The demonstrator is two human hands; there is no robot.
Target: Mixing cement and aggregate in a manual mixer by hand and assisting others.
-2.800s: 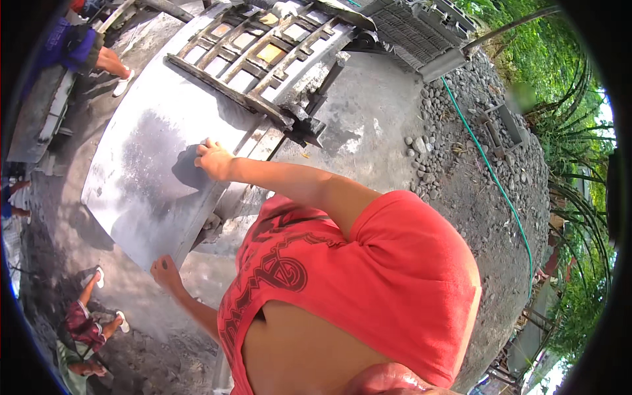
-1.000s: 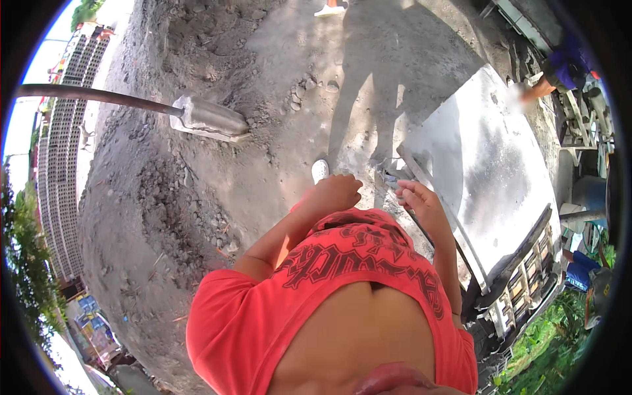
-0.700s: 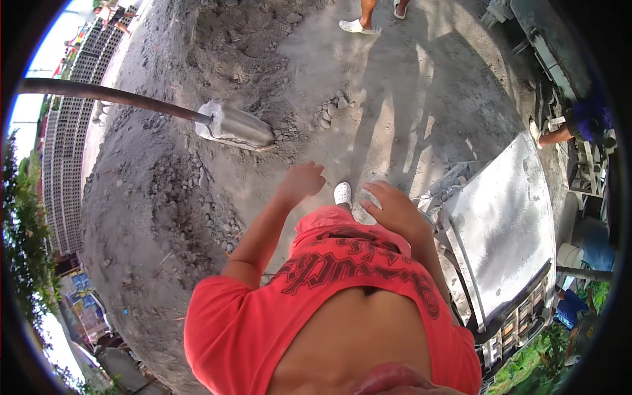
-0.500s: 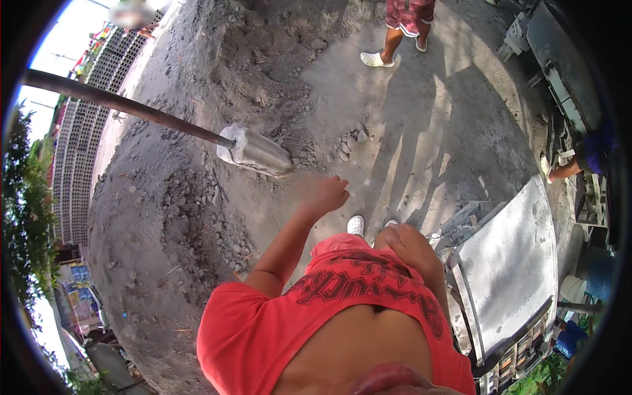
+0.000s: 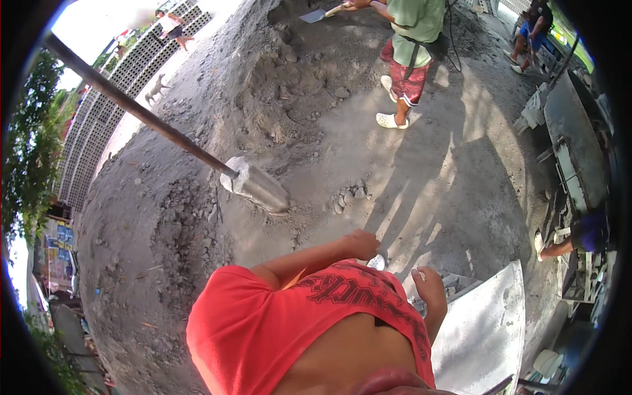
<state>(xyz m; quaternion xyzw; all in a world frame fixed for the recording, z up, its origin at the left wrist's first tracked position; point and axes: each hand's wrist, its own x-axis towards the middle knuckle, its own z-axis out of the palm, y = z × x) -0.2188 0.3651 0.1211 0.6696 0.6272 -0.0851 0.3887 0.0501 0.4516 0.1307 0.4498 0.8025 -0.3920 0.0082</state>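
My left hand [image 5: 361,244] hangs in front of my red shirt [image 5: 329,296], its fingers curled in and nothing seen in them. My right hand [image 5: 429,288] is low at my right side, beside a pale flat sheet [image 5: 484,329]. Its thumb stands apart from the loosely bent fingers, partly hidden, and no object shows there. Ahead and to the left, a long brown pole [image 5: 138,112] rises from a grey, tapered, dust-caked metal head [image 5: 258,186] that rests on the dirt, like a shovel. Neither hand touches it.
A person in a green shirt [image 5: 415,26] stands ahead, holding a shovel [image 5: 313,16] over a dirt mound [image 5: 263,85]. Small stones [image 5: 349,196] lie before me. Hollow blocks [image 5: 125,82] are stacked at far left. A wheelbarrow-like metal tray [image 5: 573,131] and another person's leg [image 5: 556,248] are at right.
My view has tipped up and shifted, bringing the green-shirted person and the shovel into sight. My left hand has drawn closer to my body; my right hand has come away from my shorts.
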